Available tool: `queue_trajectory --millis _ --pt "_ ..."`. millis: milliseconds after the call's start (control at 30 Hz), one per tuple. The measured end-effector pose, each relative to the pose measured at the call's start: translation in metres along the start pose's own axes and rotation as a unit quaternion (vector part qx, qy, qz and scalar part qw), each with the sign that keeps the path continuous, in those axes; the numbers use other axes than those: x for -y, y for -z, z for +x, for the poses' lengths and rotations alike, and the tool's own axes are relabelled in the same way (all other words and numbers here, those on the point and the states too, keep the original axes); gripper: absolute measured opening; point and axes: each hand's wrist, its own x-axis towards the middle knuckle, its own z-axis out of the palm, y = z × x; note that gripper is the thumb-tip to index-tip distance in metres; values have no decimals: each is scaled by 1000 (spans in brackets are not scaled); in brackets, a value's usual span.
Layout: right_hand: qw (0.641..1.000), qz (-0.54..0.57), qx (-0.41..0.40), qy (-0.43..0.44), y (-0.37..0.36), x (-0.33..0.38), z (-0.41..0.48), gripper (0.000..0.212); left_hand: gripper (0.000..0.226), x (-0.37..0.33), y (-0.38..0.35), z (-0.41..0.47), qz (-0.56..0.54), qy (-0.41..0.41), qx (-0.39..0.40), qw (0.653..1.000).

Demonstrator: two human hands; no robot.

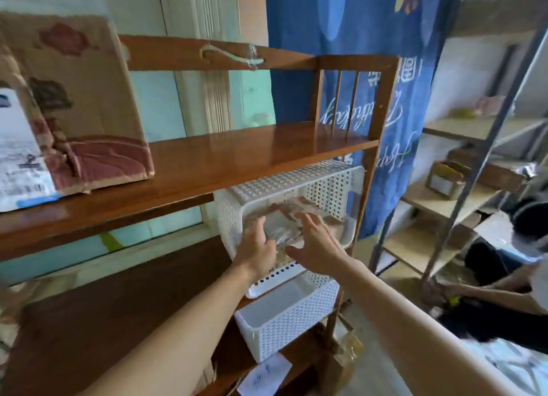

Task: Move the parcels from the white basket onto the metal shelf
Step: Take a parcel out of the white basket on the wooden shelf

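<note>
A white perforated basket (332, 188) sits tilted on the middle level of a wooden rack, its opening toward me. Inside lies a parcel (284, 217) wrapped in clear plastic. My left hand (256, 248) reaches into the basket and grips the parcel's left end. My right hand (317, 241) is spread, fingers apart, resting over the parcel's right side. The metal shelf (462, 194) stands to the right, with pale boards and a few small parcels (443, 180) on them.
A second white basket (290, 315) sits below the first. A large cardboard box (74, 105) stands on the wooden rack's top board (237, 155). A blue cloth (355, 39) hangs behind. Another person (522, 247) crouches at the right by the metal shelf.
</note>
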Motion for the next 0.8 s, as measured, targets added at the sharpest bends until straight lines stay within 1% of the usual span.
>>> queue_trajectory --millis 67,100,167,200,267,333,400,500,567,733,800 --pt "999 9 16 -40 -11 -17 22 85 58 2 -18 21 -27 72 -55 996" --pt "997 12 33 -63 -18 -25 32 83 57 6 -27 32 -46 104 -71 991" --pt "994 24 61 -84 -32 -35 46 81 59 18 -43 53 -75 162 -81 981" --pt "994 32 65 -85 -39 -38 51 81 59 24 -50 61 -91 196 -77 973" --pt "994 49 56 -78 -48 -43 58 82 59 35 -60 74 -110 237 -72 963" --pt "995 59 46 -72 -52 -46 59 80 57 37 -65 78 -117 231 -82 962" --pt "995 76 28 -63 -50 -46 56 73 54 31 -68 75 -138 200 -98 965" --pt "993 104 -24 -47 -43 -42 39 70 43 23 -66 59 -179 144 -129 965" --pt "988 130 -69 -47 -38 -36 20 67 36 18 -65 42 -217 113 -133 960" --pt "969 160 -177 -57 -25 -22 -48 48 20 10 -59 -24 -259 46 -89 961" --pt "961 166 -215 -60 -26 -14 -80 44 19 14 -57 -55 -266 25 -70 961"
